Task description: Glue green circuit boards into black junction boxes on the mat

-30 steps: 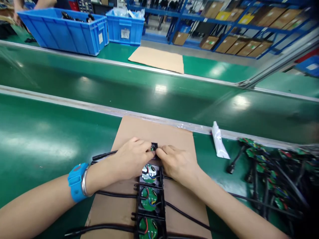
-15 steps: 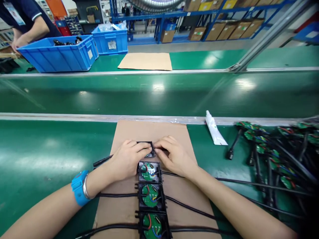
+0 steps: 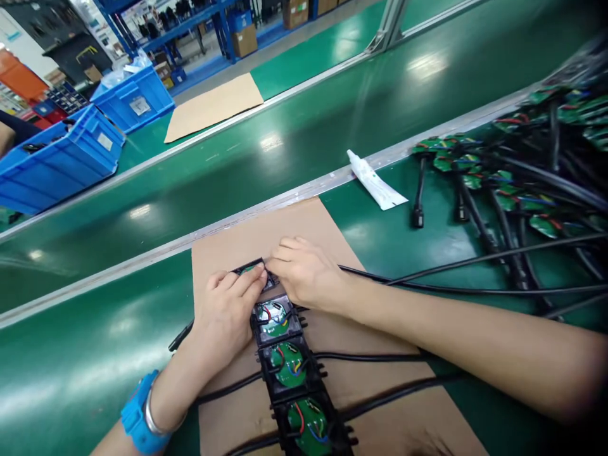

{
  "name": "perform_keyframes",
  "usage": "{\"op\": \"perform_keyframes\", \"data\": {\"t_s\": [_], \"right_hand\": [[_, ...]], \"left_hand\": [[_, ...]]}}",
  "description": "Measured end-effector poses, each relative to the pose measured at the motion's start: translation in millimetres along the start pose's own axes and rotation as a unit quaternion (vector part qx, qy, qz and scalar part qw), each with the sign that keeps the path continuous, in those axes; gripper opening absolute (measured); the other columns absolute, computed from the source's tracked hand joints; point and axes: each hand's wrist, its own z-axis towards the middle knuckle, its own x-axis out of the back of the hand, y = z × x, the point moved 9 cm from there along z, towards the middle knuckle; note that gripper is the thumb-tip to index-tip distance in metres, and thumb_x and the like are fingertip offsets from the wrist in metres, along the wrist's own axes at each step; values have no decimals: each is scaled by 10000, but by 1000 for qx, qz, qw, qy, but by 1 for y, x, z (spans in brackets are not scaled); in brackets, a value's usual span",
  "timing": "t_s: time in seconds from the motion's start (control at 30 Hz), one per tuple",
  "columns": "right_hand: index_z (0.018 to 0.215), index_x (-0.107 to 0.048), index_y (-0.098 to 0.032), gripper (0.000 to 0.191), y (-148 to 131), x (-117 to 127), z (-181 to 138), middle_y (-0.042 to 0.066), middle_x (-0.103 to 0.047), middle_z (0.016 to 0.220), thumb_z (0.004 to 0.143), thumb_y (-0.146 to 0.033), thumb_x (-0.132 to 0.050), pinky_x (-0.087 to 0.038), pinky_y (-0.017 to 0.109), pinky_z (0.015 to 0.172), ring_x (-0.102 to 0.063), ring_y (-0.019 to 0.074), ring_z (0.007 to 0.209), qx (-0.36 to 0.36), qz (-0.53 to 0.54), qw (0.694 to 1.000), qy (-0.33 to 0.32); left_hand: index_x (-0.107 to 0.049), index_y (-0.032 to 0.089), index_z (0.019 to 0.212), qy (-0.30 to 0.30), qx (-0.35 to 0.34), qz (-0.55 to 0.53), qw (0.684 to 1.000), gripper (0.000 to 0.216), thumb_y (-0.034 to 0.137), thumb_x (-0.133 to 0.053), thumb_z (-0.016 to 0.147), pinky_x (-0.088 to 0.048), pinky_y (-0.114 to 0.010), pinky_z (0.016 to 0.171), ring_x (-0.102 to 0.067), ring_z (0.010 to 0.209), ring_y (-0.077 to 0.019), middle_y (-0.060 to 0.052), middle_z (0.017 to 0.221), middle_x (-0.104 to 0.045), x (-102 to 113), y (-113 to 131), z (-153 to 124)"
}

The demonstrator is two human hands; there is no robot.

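The left hand (image 3: 227,313) is reaching in from the left of a small black housing (image 3: 270,280), its bent fingers lying over the housing's top; whether it is gripping the housing, one cannot tell. The right hand (image 3: 306,273) is touching the same housing at its right side, thumb and fingers drawing close together, and whatever they may be pinching is staying hidden. This housing is lying on a cardboard sheet (image 3: 266,229), toward the sheet's far edge, with the fingers partly covering its green board.

Nearer, three more housings (image 3: 289,367) are forming a row running to the sheet's near edge, each containing a round green board with coloured wires. Black cables (image 3: 370,357) are extending from the row's sides, some crossing the sheet's right edge.

The sheet is resting on a green tabletop (image 3: 118,335), its far edge meeting the tabletop's far edge. Right of the sheet, a white tube (image 3: 377,185) is lying with its narrow tip at that far edge. Beyond the tube, toward the tabletop's far right corner, a pile of cabled boards (image 3: 510,190) is spreading.
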Motion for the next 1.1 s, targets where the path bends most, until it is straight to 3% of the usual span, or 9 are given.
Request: {"op": "perform_keyframes", "data": {"t_s": [0.2,0.3,0.4,0.47,0.67,0.87,1.0,1.1], "right_hand": [[779,-684,-150,234,2,3,4,51,-592,721,822,-112,-458,-366,304,723,-453,176,728,18,10,1000,-18],[887,-703,-141,225,2,12,5,50,-632,782,842,-118,-483,-399,300,777,-502,165,768,23,14,999,-24],[982,-691,-123,270,-9,22,8,79,-631,848,851,-101,-456,-403,324,809,-503,188,852,15,0,1000,-27],[1017,-675,-108,293,-26,22,11,108,-613,899,857,-108,-430,-394,351,820,-481,213,894,15,-23,999,-44],[1095,-636,-45,332,-78,-11,20,171,-589,964,873,-205,-449,-369,411,814,-448,269,923,37,-98,986,-133],[965,-668,-31,316,-82,-31,30,190,-583,951,886,-213,-423,-355,442,840,-446,292,966,32,-117,978,-172],[1137,-627,-74,350,-79,-13,18,168,-591,1058,923,-253,-415,-373,426,895,-459,271,1030,37,-111,976,-183],[1218,-584,-168,348,-85,20,-27,112,-586,1140,943,-303,-419,-382,377,948,-478,225,1069,50,-74,978,-186]], "left_hand": [[-523,203,1296,-21,31,-108,993,508,24,-395,838,-400,-429,910,-553,1105,-228,-68,1371,-544,4,-12,-5],[-520,194,1283,31,88,-176,980,402,100,-393,914,-392,-438,989,-515,1184,-215,-80,1317,-576,22,-38,-17],[-622,166,1088,70,178,-194,962,237,162,-493,889,-458,-412,926,-584,1041,-218,-81,1097,-661,28,-66,-31],[-667,177,938,62,192,-203,958,140,164,-561,848,-491,-366,860,-616,926,-199,-47,958,-685,22,-71,-34],[-699,185,817,69,208,-219,951,79,145,-631,809,-493,-284,774,-626,807,-163,-11,830,-679,7,-71,-34],[-694,189,814,58,203,-223,952,98,166,-605,849,-470,-266,785,-611,833,-162,-19,861,-656,-5,-75,-32],[-672,172,912,60,195,-199,959,154,177,-520,890,-442,-355,861,-576,922,-219,-77,964,-642,13,-59,-45],[-631,185,977,58,162,-192,966,181,307,-541,879,-425,-417,875,-539,961,-262,-97,1043,-615,33,-20,-80]]}}
